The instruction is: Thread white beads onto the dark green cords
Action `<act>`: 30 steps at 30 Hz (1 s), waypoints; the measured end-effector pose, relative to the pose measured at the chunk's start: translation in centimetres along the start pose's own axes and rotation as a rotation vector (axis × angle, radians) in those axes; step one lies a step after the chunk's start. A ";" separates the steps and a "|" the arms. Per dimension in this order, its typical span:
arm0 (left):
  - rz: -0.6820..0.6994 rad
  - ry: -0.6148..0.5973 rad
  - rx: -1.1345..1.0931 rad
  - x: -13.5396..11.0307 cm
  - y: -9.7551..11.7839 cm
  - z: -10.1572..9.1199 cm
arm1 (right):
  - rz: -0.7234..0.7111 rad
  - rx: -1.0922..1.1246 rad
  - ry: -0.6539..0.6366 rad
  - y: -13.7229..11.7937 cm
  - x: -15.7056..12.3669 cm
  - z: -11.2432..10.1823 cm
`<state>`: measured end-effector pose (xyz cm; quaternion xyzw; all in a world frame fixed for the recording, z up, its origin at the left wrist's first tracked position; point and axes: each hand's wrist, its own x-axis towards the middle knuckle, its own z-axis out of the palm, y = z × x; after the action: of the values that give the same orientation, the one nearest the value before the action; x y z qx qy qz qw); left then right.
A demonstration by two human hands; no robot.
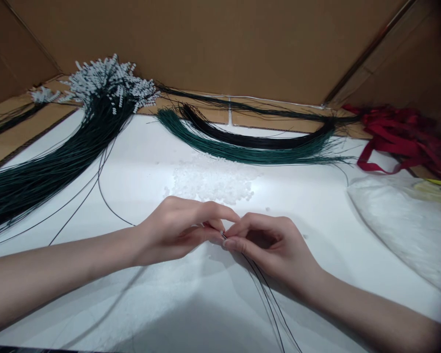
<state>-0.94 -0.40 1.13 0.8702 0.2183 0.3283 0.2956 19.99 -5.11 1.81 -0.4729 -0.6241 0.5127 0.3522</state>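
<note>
Over the middle of the white tabletop, my left hand (183,228) and my right hand (274,240) meet at the fingertips. My right thumb and index finger pinch a few thin dark wires (267,289), whose lengths run down towards the table's near edge. The wire ends show as a small dark spot between both hands. My left thumb and a finger are closed at that spot, with the index finger stretched above; what they grip is too small to make out. Just beyond my hands lies a loose patch of small whitish translucent beads (213,180).
A thick bundle of dark green wires (69,152) with white beaded tips (110,83) lies left. Curved green wires (250,152) and black wires (250,140) rest behind the beads. Red ribbon (397,137) and a clear plastic bag (400,220) are right. Cardboard walls (220,44) stand behind.
</note>
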 end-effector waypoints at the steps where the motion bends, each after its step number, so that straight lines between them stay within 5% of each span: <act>1: 0.002 0.004 -0.005 0.0 0.0 0.0 | -0.004 0.002 -0.001 0.0 0.0 0.0; 30: 0.093 0.022 -0.068 0.1 -0.2 0.0 | -0.025 0.062 0.025 0.2 0.0 0.2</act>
<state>-0.95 -0.19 1.04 0.8653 0.1695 0.3583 0.3068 19.82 -5.15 1.54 -0.4601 -0.6095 0.5214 0.3808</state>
